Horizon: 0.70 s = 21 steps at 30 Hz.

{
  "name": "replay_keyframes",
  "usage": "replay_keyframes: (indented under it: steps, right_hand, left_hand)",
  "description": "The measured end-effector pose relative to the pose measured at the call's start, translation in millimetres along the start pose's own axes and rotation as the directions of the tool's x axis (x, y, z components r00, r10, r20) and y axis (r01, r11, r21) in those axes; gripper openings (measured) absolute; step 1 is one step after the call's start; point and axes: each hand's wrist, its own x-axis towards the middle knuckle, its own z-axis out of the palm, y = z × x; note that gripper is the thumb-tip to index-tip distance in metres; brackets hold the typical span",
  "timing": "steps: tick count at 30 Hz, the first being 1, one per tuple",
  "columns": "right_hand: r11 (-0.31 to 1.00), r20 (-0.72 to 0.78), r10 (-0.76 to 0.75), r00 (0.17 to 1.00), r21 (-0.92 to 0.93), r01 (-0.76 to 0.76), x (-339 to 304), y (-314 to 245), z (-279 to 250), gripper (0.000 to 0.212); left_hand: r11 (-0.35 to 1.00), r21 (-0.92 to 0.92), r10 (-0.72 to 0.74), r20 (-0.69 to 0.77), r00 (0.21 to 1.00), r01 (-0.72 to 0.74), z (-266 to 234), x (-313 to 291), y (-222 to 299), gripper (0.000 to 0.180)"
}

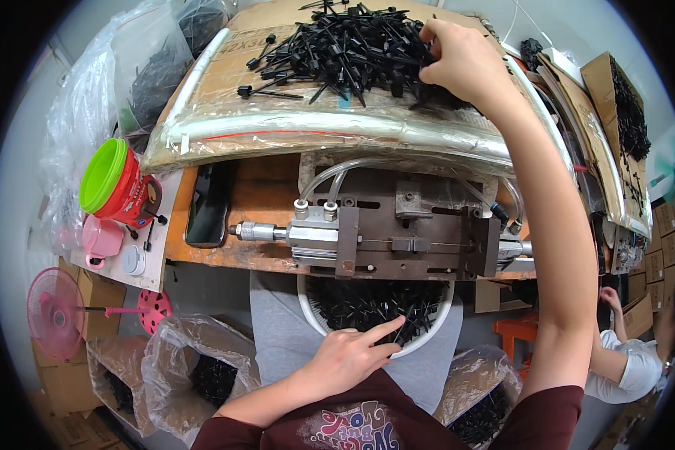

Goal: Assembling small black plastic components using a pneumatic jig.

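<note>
A heap of black plastic pins with thin shafts and thicker heads [345, 56] lies on a cardboard-covered board. My right hand [461, 64] reaches to the heap's right edge, thumb and index finger apart around some pins; whether it grips one is hidden. On my lap stands a white basin [305, 307] full of similar black parts. My left hand [352, 352] rests over its near rim, index finger stretched out and nothing visible in its grasp. Between heap and basin, a metal clamping fixture [412, 244] with clear air tubes is mounted at the bench edge.
A phone [208, 206], a red tub with a green rim [120, 184] and a pink cup [102, 238] sit left of the fixture. Bags of black parts [210, 367] and a pink fan [56, 313] stand below. At right, another person [626, 367] sits near an orange stool [514, 330].
</note>
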Motion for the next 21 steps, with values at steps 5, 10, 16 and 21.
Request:
replay_keyframes:
  steps: [5, 10, 16, 21]
  right_hand:
    - [0.999, 0.023, -0.035, 0.999, 0.041, 0.034, -14.9, 10.8, -11.8, 0.042]
    - [1.000, 0.035, 0.001, 0.999, 0.031, -0.002, -24.5, 5.9, -11.1, 0.043]
    - [0.960, -0.054, 0.048, 0.997, 0.279, -0.031, -34.9, 20.5, -17.0, 0.031]
    - [0.653, 0.177, 0.195, 0.965, 0.711, -0.262, -45.8, 33.2, -30.6, 0.028]
  left_hand:
    - [1.000, -0.020, -0.007, 0.044, 0.999, 0.007, 17.1, -18.8, -18.5, 0.025]
    - [1.000, -0.006, -0.008, 0.091, 0.996, 0.008, 24.0, -15.4, -23.1, 0.024]
    - [1.000, 0.021, -0.021, 0.079, 0.997, 0.020, 33.5, -12.6, -30.7, 0.026]
    - [0.994, 0.111, -0.035, 0.099, 0.994, 0.024, 40.9, -9.8, -34.2, 0.035]
